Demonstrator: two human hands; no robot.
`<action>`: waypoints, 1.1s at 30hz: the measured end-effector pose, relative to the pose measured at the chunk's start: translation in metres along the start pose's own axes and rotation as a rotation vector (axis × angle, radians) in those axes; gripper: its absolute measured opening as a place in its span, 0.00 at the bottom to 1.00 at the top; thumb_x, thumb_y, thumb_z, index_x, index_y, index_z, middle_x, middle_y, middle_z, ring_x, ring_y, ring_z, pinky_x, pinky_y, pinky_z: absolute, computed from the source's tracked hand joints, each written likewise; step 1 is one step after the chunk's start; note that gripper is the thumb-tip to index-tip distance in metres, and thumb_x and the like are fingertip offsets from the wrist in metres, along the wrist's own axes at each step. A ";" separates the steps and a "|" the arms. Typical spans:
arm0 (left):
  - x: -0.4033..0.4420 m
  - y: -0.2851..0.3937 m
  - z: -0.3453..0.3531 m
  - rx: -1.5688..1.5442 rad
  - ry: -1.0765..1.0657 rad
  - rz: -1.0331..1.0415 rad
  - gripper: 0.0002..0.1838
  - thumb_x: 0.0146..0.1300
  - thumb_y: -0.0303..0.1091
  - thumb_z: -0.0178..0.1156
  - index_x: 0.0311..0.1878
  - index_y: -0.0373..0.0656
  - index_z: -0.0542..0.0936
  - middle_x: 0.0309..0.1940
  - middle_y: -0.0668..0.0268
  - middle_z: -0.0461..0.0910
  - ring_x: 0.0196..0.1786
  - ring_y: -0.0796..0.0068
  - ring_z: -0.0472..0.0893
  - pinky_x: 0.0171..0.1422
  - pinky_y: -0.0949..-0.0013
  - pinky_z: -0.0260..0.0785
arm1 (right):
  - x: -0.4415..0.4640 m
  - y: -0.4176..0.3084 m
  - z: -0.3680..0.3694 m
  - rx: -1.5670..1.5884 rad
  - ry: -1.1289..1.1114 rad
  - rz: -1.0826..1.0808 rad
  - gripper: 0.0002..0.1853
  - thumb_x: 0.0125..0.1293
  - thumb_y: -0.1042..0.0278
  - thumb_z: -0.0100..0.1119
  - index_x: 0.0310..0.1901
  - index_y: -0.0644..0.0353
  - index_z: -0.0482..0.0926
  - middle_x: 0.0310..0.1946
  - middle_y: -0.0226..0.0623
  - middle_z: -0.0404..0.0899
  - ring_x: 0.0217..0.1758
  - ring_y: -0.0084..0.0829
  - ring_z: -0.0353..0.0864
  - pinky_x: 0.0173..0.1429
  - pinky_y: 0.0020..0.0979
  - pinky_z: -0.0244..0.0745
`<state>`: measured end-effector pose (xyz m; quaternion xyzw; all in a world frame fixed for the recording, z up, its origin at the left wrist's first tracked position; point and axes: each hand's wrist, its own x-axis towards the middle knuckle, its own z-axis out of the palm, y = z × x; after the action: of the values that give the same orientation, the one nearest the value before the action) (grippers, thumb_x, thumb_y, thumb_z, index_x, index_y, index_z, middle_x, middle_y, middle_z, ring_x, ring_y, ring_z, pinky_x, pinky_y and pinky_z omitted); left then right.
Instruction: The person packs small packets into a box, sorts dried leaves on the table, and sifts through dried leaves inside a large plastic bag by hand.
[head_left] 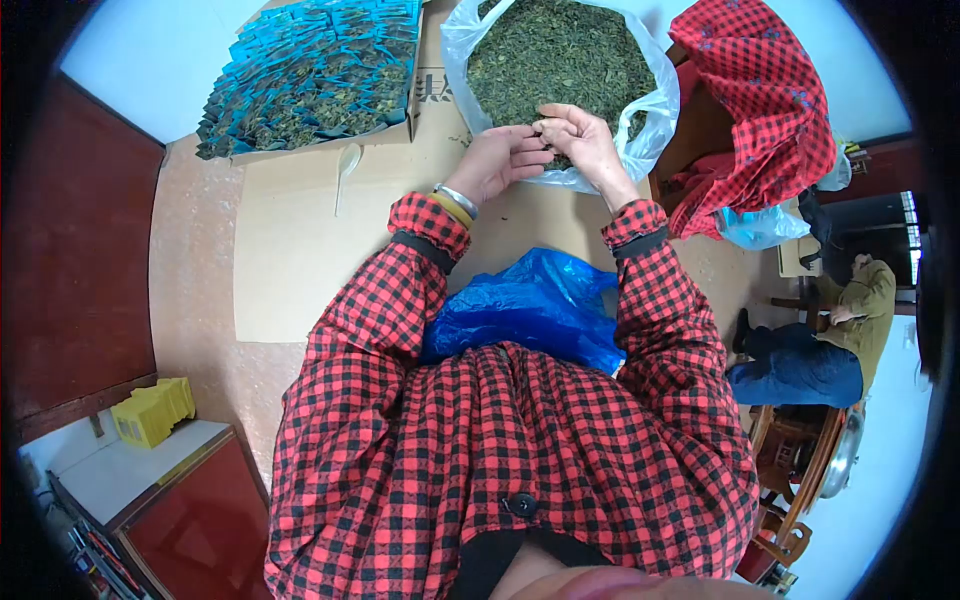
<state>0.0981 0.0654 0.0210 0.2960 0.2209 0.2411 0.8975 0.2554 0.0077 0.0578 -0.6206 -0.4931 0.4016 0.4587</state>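
Checked jacket [510, 430] nearest. Above green leaves [560, 65], your left hand [490, 165] half-open; right hand [590, 150] bunched, can't tell if pinching anything. Work low, limiting scatter.

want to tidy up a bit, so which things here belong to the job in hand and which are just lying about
Likely part of the job:
left hand and right hand
dried leaves
clear bag
leaf-filled blue packets
spoon
cardboard

Seemingly just lying about:
red checked cloth
pale blue bag
yellow bundle
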 end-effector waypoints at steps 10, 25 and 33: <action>0.000 -0.006 -0.005 -0.118 0.007 -0.045 0.11 0.68 0.30 0.49 0.49 0.35 0.74 0.37 0.59 0.80 0.41 0.69 0.82 0.44 0.68 0.78 | 0.016 -0.021 -0.051 -0.971 0.154 -0.505 0.19 0.58 0.73 0.58 0.52 0.58 0.77 0.44 0.49 0.81 0.48 0.44 0.81 0.52 0.41 0.76; -0.023 -0.030 -0.013 1.696 0.201 0.437 0.12 0.65 0.36 0.51 0.45 0.39 0.74 0.27 0.51 0.80 0.31 0.48 0.81 0.34 0.48 0.71 | -0.003 -0.045 -0.043 -1.536 -0.291 0.126 0.37 0.50 0.58 0.66 0.63 0.59 0.65 0.48 0.52 0.78 0.52 0.51 0.77 0.54 0.44 0.72; -0.034 -0.010 0.014 1.572 0.166 0.631 0.09 0.65 0.36 0.50 0.44 0.45 0.75 0.27 0.49 0.79 0.33 0.46 0.79 0.35 0.47 0.71 | 0.088 0.011 -0.038 -0.975 -0.099 -0.051 0.35 0.53 0.59 0.65 0.61 0.62 0.66 0.47 0.54 0.78 0.51 0.48 0.79 0.55 0.40 0.73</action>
<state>0.0814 0.0328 0.0330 0.8624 0.2962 0.2773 0.3027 0.3111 0.0865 0.0526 -0.7310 -0.6600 0.1414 0.1004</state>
